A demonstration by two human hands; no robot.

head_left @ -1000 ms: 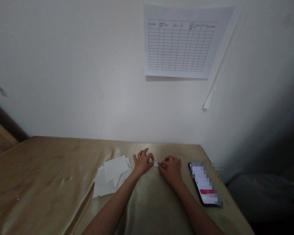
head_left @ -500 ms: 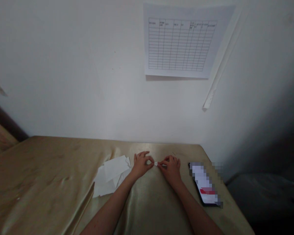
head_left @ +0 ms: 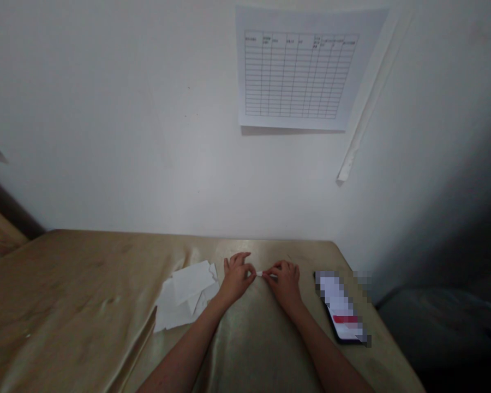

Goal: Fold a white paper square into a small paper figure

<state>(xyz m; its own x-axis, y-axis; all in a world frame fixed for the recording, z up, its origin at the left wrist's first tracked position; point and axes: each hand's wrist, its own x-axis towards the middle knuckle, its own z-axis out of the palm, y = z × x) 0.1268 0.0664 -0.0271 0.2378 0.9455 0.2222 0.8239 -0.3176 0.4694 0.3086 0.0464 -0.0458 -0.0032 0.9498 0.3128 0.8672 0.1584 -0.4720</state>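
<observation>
A small white piece of paper (head_left: 259,274) is pinched between my two hands above the cloth-covered table (head_left: 253,333). My left hand (head_left: 237,277) grips its left end between thumb and forefinger, the other fingers raised and spread. At the right end, the thumb and forefinger of my right hand (head_left: 285,279) press together on the same paper. Most of the paper is hidden by the fingertips, so its exact shape is unclear. Several loose white paper sheets (head_left: 190,284) lie overlapping beside my left forearm, some with torn edges.
To the right of my right arm lies a phone (head_left: 339,308) with its screen lit and blurred. A printed table sheet (head_left: 294,76) hangs on the white wall (head_left: 126,136) behind. Folds run through the shiny cloth at left. A dark object (head_left: 437,322) stands beyond the table's right edge.
The fingertips have drawn slightly closer together, and less of the small paper shows between them. The whole view has shifted a little; the sheets and phone lie as before.
</observation>
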